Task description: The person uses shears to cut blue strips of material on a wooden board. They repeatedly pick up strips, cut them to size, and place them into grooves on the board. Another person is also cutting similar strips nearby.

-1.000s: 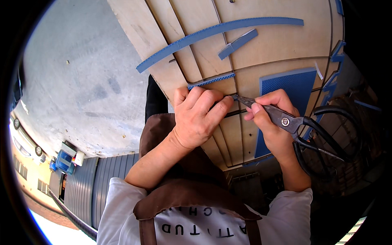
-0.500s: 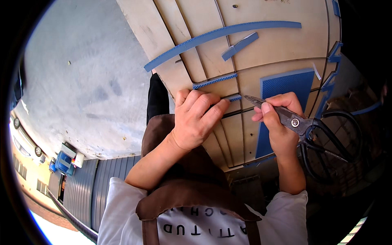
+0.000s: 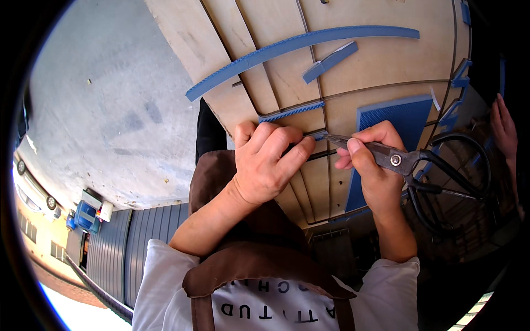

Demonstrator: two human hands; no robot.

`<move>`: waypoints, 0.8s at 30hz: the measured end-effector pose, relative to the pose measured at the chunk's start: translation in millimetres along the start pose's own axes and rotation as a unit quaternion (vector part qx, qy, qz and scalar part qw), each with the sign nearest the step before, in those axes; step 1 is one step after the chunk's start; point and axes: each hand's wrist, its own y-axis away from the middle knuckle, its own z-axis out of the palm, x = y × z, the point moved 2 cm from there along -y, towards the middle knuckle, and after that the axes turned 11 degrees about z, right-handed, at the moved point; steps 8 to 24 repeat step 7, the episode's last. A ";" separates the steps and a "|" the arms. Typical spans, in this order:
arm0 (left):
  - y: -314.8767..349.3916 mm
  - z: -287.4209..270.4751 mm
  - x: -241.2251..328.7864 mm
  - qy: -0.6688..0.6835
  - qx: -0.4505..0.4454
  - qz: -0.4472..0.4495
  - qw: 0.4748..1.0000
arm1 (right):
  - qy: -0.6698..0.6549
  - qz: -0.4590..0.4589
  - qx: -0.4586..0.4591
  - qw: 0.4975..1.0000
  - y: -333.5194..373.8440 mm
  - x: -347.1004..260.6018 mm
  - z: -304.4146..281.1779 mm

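My left hand (image 3: 266,165) is closed over the pale wooden board (image 3: 381,60), its thumb and forefinger on a short blue foam strip (image 3: 318,135) beside a dark raised line. Most of that strip hides under the fingers. My right hand (image 3: 381,171) grips black-handled scissors (image 3: 396,160) around the blades, handles pointing away to the right. The closed blade tips meet the exposed right end of the short strip. Just beyond my left hand, a textured blue strip (image 3: 292,112) stands along another dark line on the board.
A long curved blue strip (image 3: 298,41) and a shorter blue piece (image 3: 330,62) lie farther back. Beside my right hand is a blue textured sheet (image 3: 395,118) with a white sliver (image 3: 435,99) near it. Another person's hand (image 3: 502,124) shows at far right.
The scissors have moved slightly left, so their tips now reach the short strip's end. Another person's hand has come into view at the right. My left hand stays nearly in place.
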 end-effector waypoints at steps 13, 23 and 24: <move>-1.0 -0.2 -0.1 0.001 -0.007 -0.001 1.000 | 0.069 -0.005 -0.021 0.997 -1.9 -3.8 0.1; -1.0 -0.2 -0.1 0.001 -0.007 -0.001 1.000 | 0.069 -0.005 -0.021 0.997 -1.9 -3.8 0.1; -1.0 -0.2 -0.1 0.001 -0.007 -0.001 1.000 | 0.069 -0.005 -0.021 0.997 -1.9 -3.8 0.1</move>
